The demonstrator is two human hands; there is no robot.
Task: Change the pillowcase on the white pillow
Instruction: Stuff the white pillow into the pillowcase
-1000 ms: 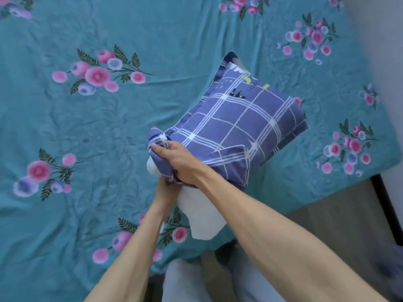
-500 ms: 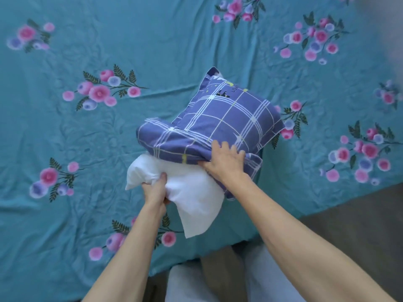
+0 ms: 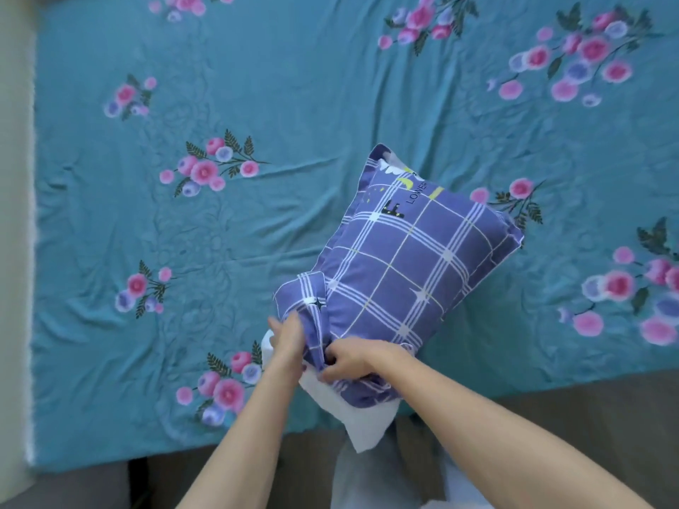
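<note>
**Both hands close in on the open end of the case**

Over on the left, the bed [image 3: 257, 86] with its teal flowered sheet carries the whole job, and the view has swung so that more of the sheet shows on that side than half a second ago. Moving in, the left hand [image 3: 288, 345] is no longer clutching the bare white stuffing from below, as it was a moment back; now it lies along the bunched left edge of the blue checked pillowcase [image 3: 415, 273], fingers fairly straight and pressed against the cloth. Whether the thumb pinches the fabric behind cannot be told.

Just beside it, the right hand [image 3: 349, 361] has left the top of the case, where it lay flat half a second ago, and its fingers now curl into the gathered cloth at the mouth, pinching a fold.

Below the two hands the white pillow [image 3: 362, 416] pokes out of the case at the near edge of the bed, one corner hanging past the mattress. Less white shows than before, so the case seems to be working its way over the pillow rather than off it.

To the right, the far end of the case is plump and filled. By that reading, the job is well along: only the near end is left to be tucked in.
</note>
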